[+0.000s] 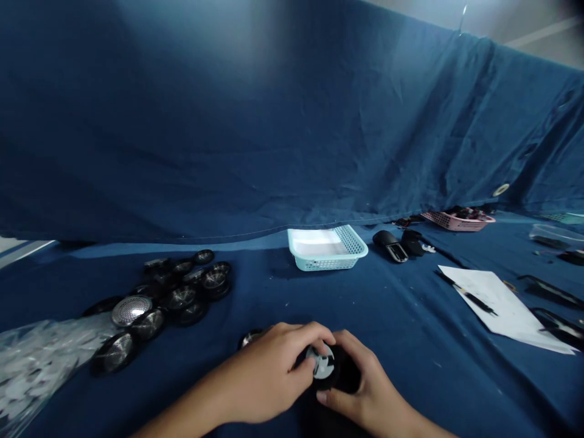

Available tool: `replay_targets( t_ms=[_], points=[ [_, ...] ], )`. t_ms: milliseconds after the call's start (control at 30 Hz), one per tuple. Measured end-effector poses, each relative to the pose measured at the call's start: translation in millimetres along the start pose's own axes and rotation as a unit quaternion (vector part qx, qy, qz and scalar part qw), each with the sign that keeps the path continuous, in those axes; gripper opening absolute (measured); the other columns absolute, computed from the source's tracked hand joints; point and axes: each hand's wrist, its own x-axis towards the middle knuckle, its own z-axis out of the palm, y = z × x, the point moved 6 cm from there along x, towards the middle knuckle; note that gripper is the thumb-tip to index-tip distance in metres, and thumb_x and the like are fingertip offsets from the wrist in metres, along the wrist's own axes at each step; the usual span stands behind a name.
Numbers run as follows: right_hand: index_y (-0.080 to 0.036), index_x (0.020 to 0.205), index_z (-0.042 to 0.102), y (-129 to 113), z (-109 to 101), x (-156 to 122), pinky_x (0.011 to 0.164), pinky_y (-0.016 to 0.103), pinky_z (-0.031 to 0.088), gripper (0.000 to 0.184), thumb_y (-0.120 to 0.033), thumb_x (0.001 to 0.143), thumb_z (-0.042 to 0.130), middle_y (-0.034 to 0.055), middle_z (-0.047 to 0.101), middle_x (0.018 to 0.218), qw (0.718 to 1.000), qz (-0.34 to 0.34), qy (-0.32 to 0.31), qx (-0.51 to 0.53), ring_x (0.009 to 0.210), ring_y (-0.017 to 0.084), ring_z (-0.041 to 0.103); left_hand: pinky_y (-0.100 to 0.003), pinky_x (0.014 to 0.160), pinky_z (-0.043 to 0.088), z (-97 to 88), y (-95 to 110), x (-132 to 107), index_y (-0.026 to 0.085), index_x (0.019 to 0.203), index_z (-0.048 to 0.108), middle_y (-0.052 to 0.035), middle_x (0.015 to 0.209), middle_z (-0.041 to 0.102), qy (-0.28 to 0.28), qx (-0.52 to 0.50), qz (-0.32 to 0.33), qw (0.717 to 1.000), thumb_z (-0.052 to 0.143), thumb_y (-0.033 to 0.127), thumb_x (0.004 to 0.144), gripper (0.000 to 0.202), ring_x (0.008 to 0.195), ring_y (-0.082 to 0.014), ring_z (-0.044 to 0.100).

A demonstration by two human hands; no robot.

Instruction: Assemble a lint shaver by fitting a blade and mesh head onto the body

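My left hand [280,374] is closed, with thumb and fingertips on a light grey disc [325,367] that has dark cut-outs. The disc sits at the top of a black round part [326,383], though I cannot tell whether it is seated. Curved round the far right side of that black part is my right hand [367,383], its thumb at the near edge. Just beyond my left wrist lies another black round part [250,338], half hidden by the hand.
Black round parts [180,296] with shiny faces are piled left, beside a clear bag [43,365] of whitish pieces. Ahead stand a light blue basket [326,264], a black computer mouse [389,244] and a pink basket [458,222]. Paper [506,304] with a black pen [474,299] lies right.
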Motion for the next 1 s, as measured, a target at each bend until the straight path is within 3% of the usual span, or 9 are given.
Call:
replay_targets(
  t_ms=[167,300,533,800,1000],
  points=[
    [-0.023,0.108,0.059,-1,0,0,0.087,0.03,0.045,0.045,-0.015,0.068,0.077,-0.0004,0.061,0.103,1.0,-0.011,-0.002,0.005,0.097,0.019,0.057,-0.026,0.09,0.042,3.2,8,0,0.031,0.112,0.06,0.0054,0.114,0.065,-0.022,0.004,0.028,0.999,0.047,0.012,0.086,0.035,0.103,-0.0163,0.058],
    [-0.022,0.113,0.058,0,-1,0,0.091,0.033,0.044,0.049,-0.019,0.069,0.079,0.0021,0.061,0.107,1.0,-0.01,0.004,0.002,0.101,0.021,0.057,-0.025,0.082,0.045,2.7,12,-3,0.029,0.107,0.062,0.0029,0.106,0.068,-0.018,0.045,0.056,0.997,0.045,0.012,0.089,0.03,0.095,-0.0172,0.063],
    [-0.025,0.116,0.057,1,-1,-1,0.09,0.033,0.045,0.053,-0.019,0.068,0.08,0.0015,0.06,0.109,1.0,-0.009,0.001,0.001,0.102,0.021,0.057,-0.038,0.089,0.047,-1.1,2,-12,0.04,0.131,0.048,0.0035,0.12,0.066,-0.007,0.156,0.052,0.986,0.043,0.022,0.094,0.042,0.102,-0.0247,0.064],
    [-0.025,0.115,0.058,-1,-1,-2,0.09,0.032,0.045,0.05,-0.019,0.069,0.079,0.001,0.061,0.108,1.0,-0.012,-0.013,0.002,0.102,0.02,0.057,-0.035,0.094,0.047,1.5,5,-9,0.044,0.135,0.043,0.0063,0.124,0.062,-0.025,0.103,0.051,0.993,0.047,0.015,0.089,0.055,0.107,-0.0215,0.062],
    [-0.023,0.118,0.056,2,-1,-1,0.092,0.034,0.044,0.054,-0.02,0.069,0.079,0.0036,0.06,0.11,1.0,-0.011,-0.003,-0.003,0.104,0.022,0.056,-0.027,0.091,0.045,4.0,13,-9,0.034,0.12,0.054,0.0055,0.119,0.064,-0.039,0.066,0.071,0.994,0.05,0.009,0.084,0.044,0.106,-0.0172,0.061]
  ],
)
